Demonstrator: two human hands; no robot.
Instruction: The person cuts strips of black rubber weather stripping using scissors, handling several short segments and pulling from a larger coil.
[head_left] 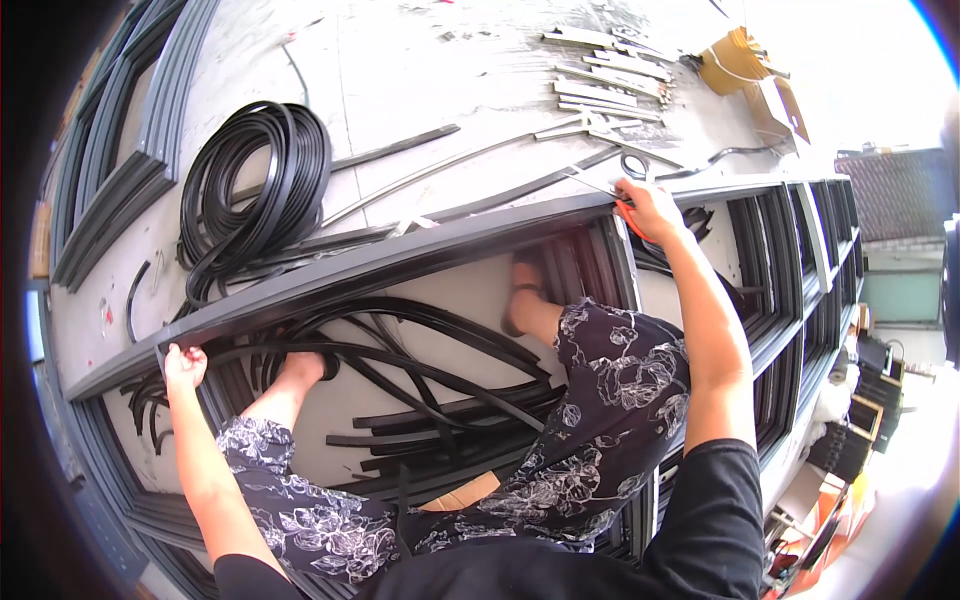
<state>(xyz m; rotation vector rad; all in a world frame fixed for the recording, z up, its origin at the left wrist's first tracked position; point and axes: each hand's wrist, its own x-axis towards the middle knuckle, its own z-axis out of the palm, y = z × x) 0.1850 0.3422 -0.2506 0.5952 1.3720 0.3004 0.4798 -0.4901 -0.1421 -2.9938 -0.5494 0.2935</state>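
My left hand (183,366) is closed at the left corner of a long dark grey metal frame (400,247). From its fingers a black rubber strip (345,348) curves to the right through the frame's opening. Farther right, my right hand (652,212) rests over the frame's top bar, where a crosspiece joins it. It grips orange-handled scissors (628,216), largely hidden by the fingers, with what look like the blades pointing left. Several more black strips (450,415) lie loose on the floor inside the frame, around my legs.
Beyond the frame lies a big coil of black strip (310,160). Cut metal profiles (610,85) are scattered farther off, near a yellow bucket (730,62) and a cardboard box (778,108). More frames (150,130) stand at the left. A dark ring (633,165) lies near my right hand.
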